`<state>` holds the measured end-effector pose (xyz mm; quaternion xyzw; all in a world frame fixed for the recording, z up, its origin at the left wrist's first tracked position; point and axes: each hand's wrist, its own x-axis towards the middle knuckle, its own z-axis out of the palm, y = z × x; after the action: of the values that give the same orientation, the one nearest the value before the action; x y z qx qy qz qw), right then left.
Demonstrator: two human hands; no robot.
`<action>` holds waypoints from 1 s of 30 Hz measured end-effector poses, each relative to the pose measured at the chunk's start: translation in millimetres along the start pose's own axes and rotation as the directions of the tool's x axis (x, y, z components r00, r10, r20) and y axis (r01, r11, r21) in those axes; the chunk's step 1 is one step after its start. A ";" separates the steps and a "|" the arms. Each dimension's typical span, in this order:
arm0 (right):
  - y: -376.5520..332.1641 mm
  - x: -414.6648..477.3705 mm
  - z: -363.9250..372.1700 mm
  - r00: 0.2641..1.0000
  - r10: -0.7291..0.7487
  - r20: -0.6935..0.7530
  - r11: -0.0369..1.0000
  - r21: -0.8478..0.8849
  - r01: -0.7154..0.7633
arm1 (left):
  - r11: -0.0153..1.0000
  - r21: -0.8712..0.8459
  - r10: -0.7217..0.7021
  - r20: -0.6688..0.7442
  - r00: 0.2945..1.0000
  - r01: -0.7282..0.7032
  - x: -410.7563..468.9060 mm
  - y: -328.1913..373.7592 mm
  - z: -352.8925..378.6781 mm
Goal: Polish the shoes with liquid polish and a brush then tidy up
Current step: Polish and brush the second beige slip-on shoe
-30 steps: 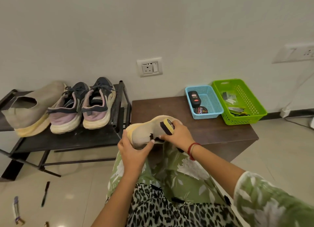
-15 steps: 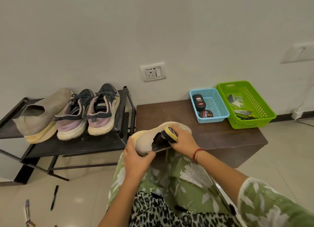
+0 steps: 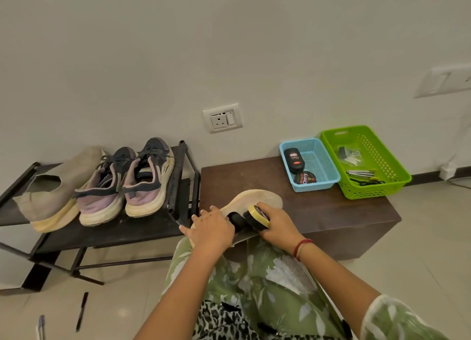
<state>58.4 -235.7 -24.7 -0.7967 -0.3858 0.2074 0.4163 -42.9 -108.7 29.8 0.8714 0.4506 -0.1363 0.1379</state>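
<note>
A beige slip-on shoe [image 3: 257, 195] lies on its side on my knee, its pale sole turned up and away from me. My left hand [image 3: 210, 229] grips its near end. My right hand [image 3: 277, 225] holds a yellow-backed brush [image 3: 257, 216], whose black bristles press against the shoe's side. The matching beige shoe [image 3: 54, 187] sits on the black rack [image 3: 114, 231] at left. A black liquid polish bottle [image 3: 295, 159] and a round polish tin [image 3: 304, 178] lie in the blue basket [image 3: 328, 180].
A pair of grey-and-lilac sneakers [image 3: 127, 181] stands on the rack beside the beige shoe. A green basket [image 3: 377, 189] with small items sits on the brown bench [image 3: 331, 212]. Two pens [image 3: 81, 311] lie on the floor at lower left. A wall socket [image 3: 222, 118] is above.
My left hand has shifted over the shoe's near end, covering more of it. The shoe has tipped flatter, and the brush has slid a little along its side. The camera tilted up.
</note>
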 end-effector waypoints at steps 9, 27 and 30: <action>-17.7 14.6 -40.1 0.925 0.367 0.093 0.787 0.499 -0.363 | 0.991 0.044 0.132 -0.175 0.976 -0.126 -25.6 -7.2 25.4; -17.8 21.9 -21.1 0.970 0.051 0.236 0.989 -0.144 -0.017 | 0.967 0.139 0.238 -0.190 0.953 -0.214 -44.4 -22.2 40.6; -1.5 37.3 -41.1 0.987 0.160 -0.017 0.917 -0.368 -0.155 | 0.964 0.147 0.247 -0.171 0.954 -0.223 -44.5 -23.7 39.9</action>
<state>107.5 -226.4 -0.5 -0.8876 -0.3555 0.1695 0.2388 -91.7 -143.3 6.2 0.9347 0.3452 -0.0644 0.0546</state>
